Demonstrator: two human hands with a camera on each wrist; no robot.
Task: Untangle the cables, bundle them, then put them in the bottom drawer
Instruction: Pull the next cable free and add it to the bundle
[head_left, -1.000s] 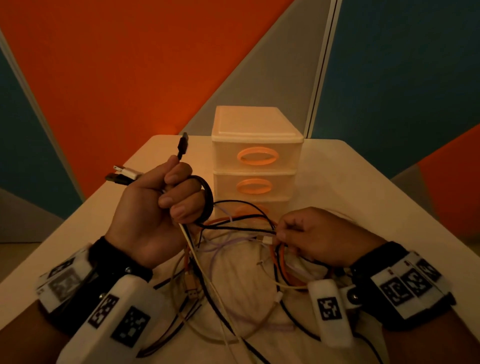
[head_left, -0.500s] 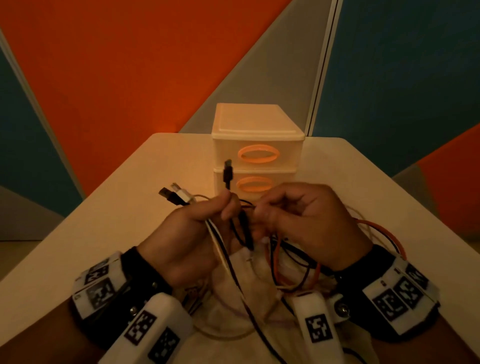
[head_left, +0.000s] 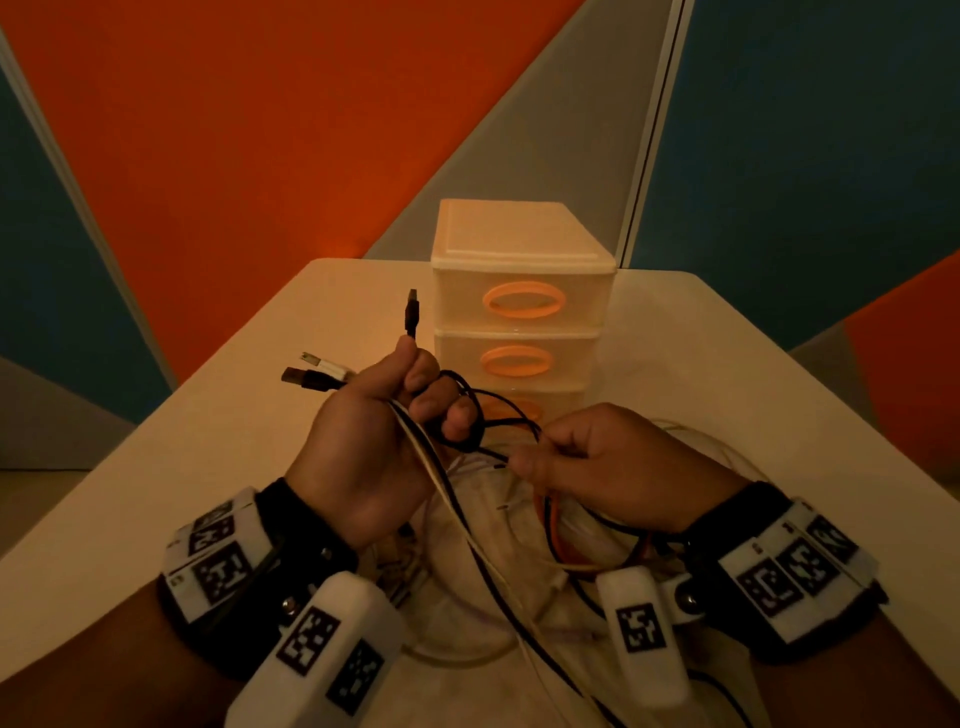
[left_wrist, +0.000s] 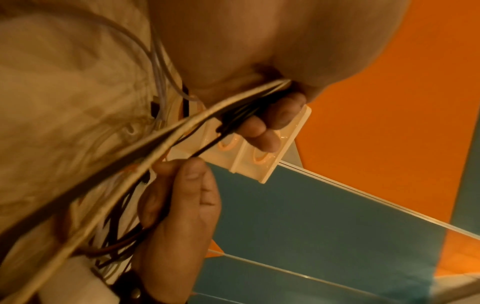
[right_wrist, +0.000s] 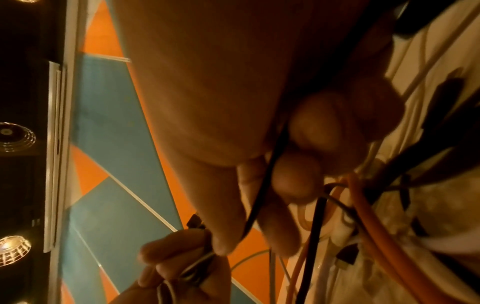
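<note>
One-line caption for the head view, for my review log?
Left hand grips several cable ends while right hand pinches a black cable above the tangle, before a closed three-drawer organizer.

cables (head_left: 519, 597) blk/wht/orange | drawer unit (head_left: 519, 270) cream, orange handles | wall (head_left: 260, 130) orange/teal/grey | wrist tags (head_left: 223, 561) blk-wht

Looking forward and down from head height, taking in both hands, the table (head_left: 727, 364) and the drawer unit (head_left: 519, 291) against the wall panels. Sitting very near under each wrist, peering along the palm toward the fingers, tilted up at the walls. Sharing the drawer unit (left_wrist: 259, 156) between head and left-wrist views.
</note>
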